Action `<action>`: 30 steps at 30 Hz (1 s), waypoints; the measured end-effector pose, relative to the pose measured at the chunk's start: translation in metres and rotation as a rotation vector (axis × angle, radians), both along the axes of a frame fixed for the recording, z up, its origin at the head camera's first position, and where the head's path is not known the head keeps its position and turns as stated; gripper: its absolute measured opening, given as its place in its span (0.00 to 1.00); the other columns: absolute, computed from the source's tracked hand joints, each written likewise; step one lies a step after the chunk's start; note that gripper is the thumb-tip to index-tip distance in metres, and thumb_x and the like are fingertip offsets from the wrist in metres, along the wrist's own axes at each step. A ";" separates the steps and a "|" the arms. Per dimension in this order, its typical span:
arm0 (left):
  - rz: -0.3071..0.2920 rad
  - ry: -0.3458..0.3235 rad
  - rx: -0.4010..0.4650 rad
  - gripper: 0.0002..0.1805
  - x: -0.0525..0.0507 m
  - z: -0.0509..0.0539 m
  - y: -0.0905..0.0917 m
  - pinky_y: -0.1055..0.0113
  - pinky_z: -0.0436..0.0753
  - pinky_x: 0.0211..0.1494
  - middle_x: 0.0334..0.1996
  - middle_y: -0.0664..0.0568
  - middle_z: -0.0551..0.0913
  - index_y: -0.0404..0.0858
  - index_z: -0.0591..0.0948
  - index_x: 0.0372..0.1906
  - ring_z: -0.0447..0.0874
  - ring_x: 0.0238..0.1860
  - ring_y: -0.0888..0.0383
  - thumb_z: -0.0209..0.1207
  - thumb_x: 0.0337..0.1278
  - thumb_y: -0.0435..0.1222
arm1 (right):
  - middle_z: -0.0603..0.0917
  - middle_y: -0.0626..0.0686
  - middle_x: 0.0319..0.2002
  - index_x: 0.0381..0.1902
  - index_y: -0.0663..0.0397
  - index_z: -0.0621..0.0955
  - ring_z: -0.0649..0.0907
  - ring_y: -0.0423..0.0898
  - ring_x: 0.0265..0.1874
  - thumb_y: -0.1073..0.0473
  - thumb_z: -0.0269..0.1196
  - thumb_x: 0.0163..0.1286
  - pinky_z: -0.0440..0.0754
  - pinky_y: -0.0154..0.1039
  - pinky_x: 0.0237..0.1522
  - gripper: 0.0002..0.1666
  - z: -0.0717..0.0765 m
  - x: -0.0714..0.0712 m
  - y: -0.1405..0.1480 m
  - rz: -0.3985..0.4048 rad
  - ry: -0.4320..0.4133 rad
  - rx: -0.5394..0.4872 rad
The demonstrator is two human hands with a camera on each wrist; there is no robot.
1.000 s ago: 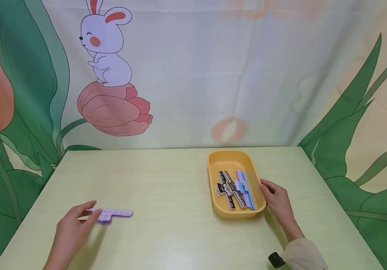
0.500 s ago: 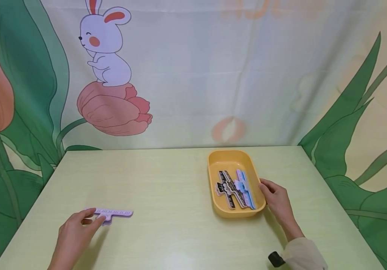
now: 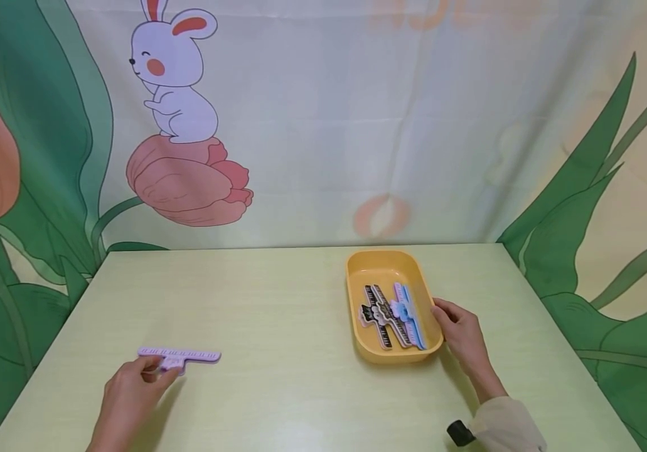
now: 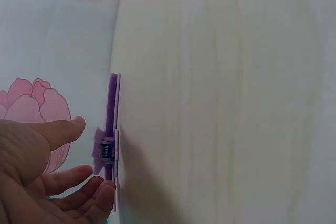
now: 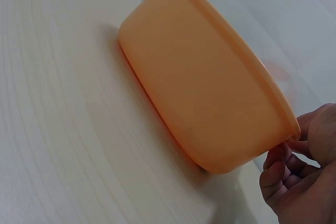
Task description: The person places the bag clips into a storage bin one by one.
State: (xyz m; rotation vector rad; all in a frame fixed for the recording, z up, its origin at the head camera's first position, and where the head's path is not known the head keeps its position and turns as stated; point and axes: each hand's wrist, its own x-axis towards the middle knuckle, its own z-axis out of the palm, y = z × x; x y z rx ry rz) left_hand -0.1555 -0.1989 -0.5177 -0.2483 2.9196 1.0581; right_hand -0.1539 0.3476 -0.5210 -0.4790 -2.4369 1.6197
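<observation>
A light purple ruler-shaped clip (image 3: 179, 358) lies on the table at the left, its spring (image 4: 105, 151) showing in the left wrist view. My left hand (image 3: 133, 392) is at the clip's handle. Thumb and fingers are spread apart around it, with a gap between the upper digit and the clip in the left wrist view. At the right, my right hand (image 3: 461, 333) pinches the rim of a yellow tray (image 3: 365, 267). Black-patterned clips (image 3: 382, 317) and a blue and lilac pair of clips (image 3: 410, 317) lie inside the tray.
The pale wooden table (image 3: 278, 314) ends at the back against a printed curtain (image 3: 300, 125) with a rabbit and tulips. A black object (image 3: 461, 433) sits by the right sleeve (image 3: 506, 427).
My left hand has shifted slightly right and nearer along the clip, from its left end to its handle, uncovering that end. The right hand and tray stay put.
</observation>
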 end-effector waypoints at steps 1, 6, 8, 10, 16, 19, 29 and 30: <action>0.007 -0.001 -0.001 0.33 0.000 -0.001 0.000 0.47 0.77 0.47 0.44 0.33 0.81 0.21 0.77 0.61 0.79 0.45 0.41 0.69 0.65 0.45 | 0.80 0.65 0.63 0.69 0.64 0.76 0.79 0.53 0.50 0.54 0.58 0.82 0.81 0.25 0.42 0.26 0.000 0.000 0.000 0.002 0.002 0.001; 0.076 -0.007 -0.001 0.32 0.000 -0.005 0.003 0.50 0.74 0.44 0.41 0.35 0.80 0.19 0.76 0.60 0.74 0.42 0.43 0.69 0.66 0.42 | 0.79 0.64 0.64 0.70 0.63 0.76 0.79 0.53 0.51 0.54 0.57 0.82 0.81 0.25 0.42 0.26 0.000 0.000 0.000 0.003 -0.003 -0.002; 0.100 -0.004 0.000 0.30 0.000 -0.006 0.005 0.51 0.74 0.43 0.41 0.35 0.79 0.19 0.77 0.59 0.74 0.41 0.43 0.69 0.66 0.41 | 0.79 0.64 0.64 0.71 0.63 0.76 0.79 0.53 0.51 0.54 0.57 0.82 0.81 0.25 0.42 0.26 0.000 0.001 0.001 0.003 -0.008 -0.001; 0.113 -0.003 -0.003 0.28 -0.001 -0.007 0.006 0.52 0.74 0.43 0.41 0.36 0.79 0.20 0.78 0.58 0.73 0.41 0.43 0.68 0.66 0.39 | 0.79 0.64 0.64 0.71 0.63 0.75 0.79 0.53 0.51 0.54 0.56 0.82 0.81 0.25 0.42 0.27 0.000 0.001 0.001 0.005 -0.009 -0.001; 0.124 -0.007 0.004 0.25 -0.003 -0.008 0.007 0.50 0.73 0.44 0.42 0.36 0.78 0.20 0.79 0.57 0.71 0.42 0.42 0.66 0.69 0.39 | 0.79 0.65 0.63 0.70 0.63 0.76 0.79 0.53 0.51 0.53 0.57 0.82 0.81 0.25 0.41 0.27 0.001 0.001 0.001 0.010 -0.006 -0.004; 0.132 -0.016 0.010 0.24 -0.003 -0.008 0.007 0.49 0.74 0.44 0.43 0.35 0.78 0.21 0.79 0.57 0.72 0.43 0.42 0.65 0.70 0.39 | 0.79 0.65 0.63 0.70 0.63 0.76 0.79 0.53 0.51 0.53 0.57 0.82 0.80 0.24 0.42 0.27 0.001 0.002 0.001 0.011 -0.001 -0.004; 0.106 -0.059 -0.022 0.35 -0.005 -0.004 0.010 0.52 0.70 0.42 0.42 0.37 0.76 0.21 0.77 0.62 0.69 0.42 0.43 0.68 0.66 0.48 | 0.79 0.65 0.64 0.70 0.63 0.76 0.79 0.53 0.51 0.53 0.57 0.82 0.81 0.25 0.41 0.27 -0.001 0.001 0.001 0.019 0.000 -0.009; 0.104 -0.061 -0.024 0.36 -0.005 -0.004 0.010 0.52 0.70 0.42 0.42 0.37 0.76 0.21 0.76 0.62 0.68 0.42 0.43 0.68 0.65 0.48 | 0.79 0.64 0.63 0.70 0.63 0.76 0.79 0.53 0.51 0.53 0.57 0.82 0.81 0.25 0.41 0.27 -0.001 0.001 0.001 0.016 -0.003 -0.015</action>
